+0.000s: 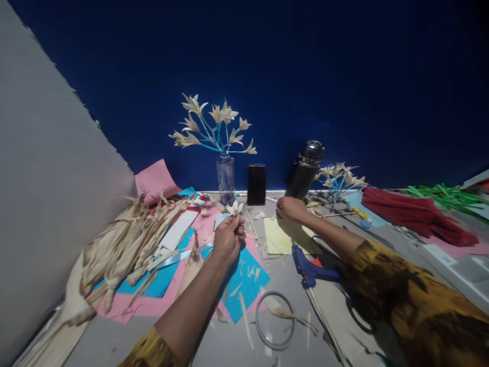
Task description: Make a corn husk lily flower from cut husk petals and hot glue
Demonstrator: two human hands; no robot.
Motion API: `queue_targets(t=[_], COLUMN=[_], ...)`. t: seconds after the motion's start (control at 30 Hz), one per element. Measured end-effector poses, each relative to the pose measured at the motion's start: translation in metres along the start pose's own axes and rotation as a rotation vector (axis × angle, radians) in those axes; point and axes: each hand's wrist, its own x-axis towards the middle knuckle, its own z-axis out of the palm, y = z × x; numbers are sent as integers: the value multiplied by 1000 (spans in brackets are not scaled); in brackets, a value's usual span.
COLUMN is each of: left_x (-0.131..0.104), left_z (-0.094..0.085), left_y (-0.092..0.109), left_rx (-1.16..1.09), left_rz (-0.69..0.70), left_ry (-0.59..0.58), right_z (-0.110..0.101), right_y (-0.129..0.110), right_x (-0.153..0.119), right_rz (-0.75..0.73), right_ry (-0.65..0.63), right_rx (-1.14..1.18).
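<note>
A small cream flower (234, 208) is pinched upright in the fingers of my left hand (229, 235), over the blue and pink paper. My right hand (290, 209) reaches to the back of the table, at the base of the dark flask (305, 171). Its fingers are closed by a thin white stick (271, 199); whether they grip it is too small to tell. Below that hand lies a yellow sheet (277, 237), with a blue glue gun (311, 267) nearer to me.
Dried husks (126, 244) are heaped at the left. A glass vase (225, 178) of husk flowers and a phone (256, 184) stand at the back. A grey ring (257, 321) lies in front. Red cloth (416, 214) and green strips (443, 199) are at the right.
</note>
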Motion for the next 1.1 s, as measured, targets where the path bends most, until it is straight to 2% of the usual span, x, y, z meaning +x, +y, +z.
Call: queue_targets(t=[0.1, 0.27, 0.4, 0.67, 1.1], left_x=[3, 4, 3, 2, -2], left_z=[-3, -5, -5, -2, -1], left_y=[-1, -4, -6, -5, -6], left_rx=[13, 31, 45, 61, 125], left_rz=[-22, -52, -75, -72, -59], left_ry=[16, 32, 24, 27, 6], right_z=[5, 14, 18, 15, 16], right_y=[-12, -38, -47, -48, -41], right_x=[7, 16, 23, 23, 27], right_rz=[-108, -364, -483, -506, -412], right_ry=[16, -129, -226, -265, -297], right_rx=[-144, -287, -365, -440, -335])
